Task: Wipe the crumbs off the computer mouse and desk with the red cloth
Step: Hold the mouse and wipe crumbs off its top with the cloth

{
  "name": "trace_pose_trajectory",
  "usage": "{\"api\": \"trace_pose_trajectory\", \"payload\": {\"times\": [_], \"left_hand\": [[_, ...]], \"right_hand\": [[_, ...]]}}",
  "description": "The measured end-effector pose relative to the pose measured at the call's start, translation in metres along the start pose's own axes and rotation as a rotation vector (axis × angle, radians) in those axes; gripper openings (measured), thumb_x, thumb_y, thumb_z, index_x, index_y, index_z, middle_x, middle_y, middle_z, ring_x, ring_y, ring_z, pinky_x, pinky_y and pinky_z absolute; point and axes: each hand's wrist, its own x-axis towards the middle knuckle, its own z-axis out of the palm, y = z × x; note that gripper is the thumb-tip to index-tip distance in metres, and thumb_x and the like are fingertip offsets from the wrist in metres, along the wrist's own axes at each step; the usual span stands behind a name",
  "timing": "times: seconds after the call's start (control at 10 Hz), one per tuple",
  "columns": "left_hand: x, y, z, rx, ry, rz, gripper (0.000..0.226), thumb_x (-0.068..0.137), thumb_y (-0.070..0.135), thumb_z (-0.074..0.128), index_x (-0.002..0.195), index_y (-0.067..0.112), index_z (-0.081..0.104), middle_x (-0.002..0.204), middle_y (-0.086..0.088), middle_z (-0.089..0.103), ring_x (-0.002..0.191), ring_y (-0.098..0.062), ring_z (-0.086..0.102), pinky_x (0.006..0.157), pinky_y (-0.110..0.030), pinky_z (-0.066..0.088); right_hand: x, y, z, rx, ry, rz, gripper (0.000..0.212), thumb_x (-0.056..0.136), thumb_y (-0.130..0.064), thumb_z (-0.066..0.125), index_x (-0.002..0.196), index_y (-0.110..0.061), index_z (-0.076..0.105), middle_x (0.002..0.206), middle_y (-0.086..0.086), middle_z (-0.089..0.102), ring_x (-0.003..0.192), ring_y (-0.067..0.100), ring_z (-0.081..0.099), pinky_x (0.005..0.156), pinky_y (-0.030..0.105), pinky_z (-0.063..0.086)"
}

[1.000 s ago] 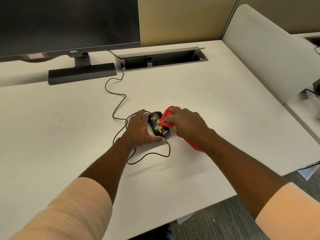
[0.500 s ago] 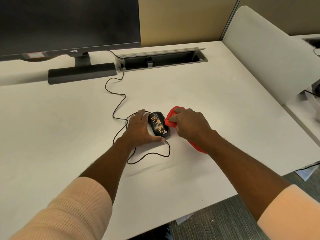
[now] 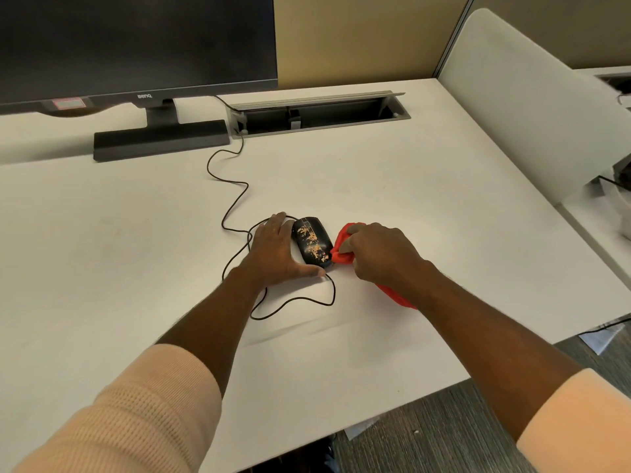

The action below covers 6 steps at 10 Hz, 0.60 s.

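A black computer mouse (image 3: 312, 241) lies on the white desk (image 3: 392, 186), its top speckled with orange crumbs. My left hand (image 3: 276, 250) rests flat against the mouse's left side, thumb curled around its near end. My right hand (image 3: 379, 256) is shut on the red cloth (image 3: 341, 249), bunched at the mouse's right side and touching its near right edge. A tail of the cloth shows under my right wrist. Part of the cloth is hidden by my hand.
The mouse cable (image 3: 232, 196) loops around my left hand and runs to the cable tray (image 3: 321, 112) at the back. A dark monitor (image 3: 136, 46) on its stand (image 3: 160, 138) fills the back left. A white divider (image 3: 532, 97) borders the desk's right side.
My right hand with the red cloth has slid off the top of the mouse to its right side. The crumbs on the mouse are now uncovered. My left hand has stayed in place.
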Motion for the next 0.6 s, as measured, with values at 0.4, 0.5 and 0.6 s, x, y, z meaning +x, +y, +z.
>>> {"api": "trace_pose_trajectory", "payload": {"times": [0.4,0.5,0.6], "left_hand": [[0.000,0.000,-0.001,-0.002,-0.004,0.009,0.138,0.038,0.096,0.045,0.143,0.006,0.032,0.154,-0.017,0.026,0.143,-0.030,0.020,0.117,-0.046,0.018],[0.000,0.000,-0.001,-0.002,-0.001,0.008,0.138,0.038,0.096,0.045,0.143,0.006,0.032,0.154,-0.017,0.026,0.143,-0.030,0.020,0.117,-0.046,0.018],[0.000,0.000,0.000,-0.003,0.003,0.007,0.138,0.038,0.096,0.045,0.143,0.006,0.032,0.154,-0.017,0.025,0.144,-0.030,0.020,0.117,-0.046,0.017]], "right_hand": [[0.005,-0.011,0.007,0.008,0.119,-0.014,0.047,0.091,-0.020,0.056,0.135,-0.033,0.051,0.146,0.002,0.039,0.122,0.029,0.046,0.088,0.040,0.046],[0.002,-0.010,0.008,-0.019,0.082,-0.016,0.047,0.090,-0.020,0.059,0.135,-0.032,0.052,0.148,0.002,0.039,0.124,0.029,0.046,0.090,0.039,0.046],[-0.001,-0.007,0.007,-0.057,0.043,-0.043,0.047,0.088,-0.018,0.060,0.132,-0.032,0.056,0.144,-0.001,0.045,0.119,0.026,0.050,0.081,0.034,0.044]]}}
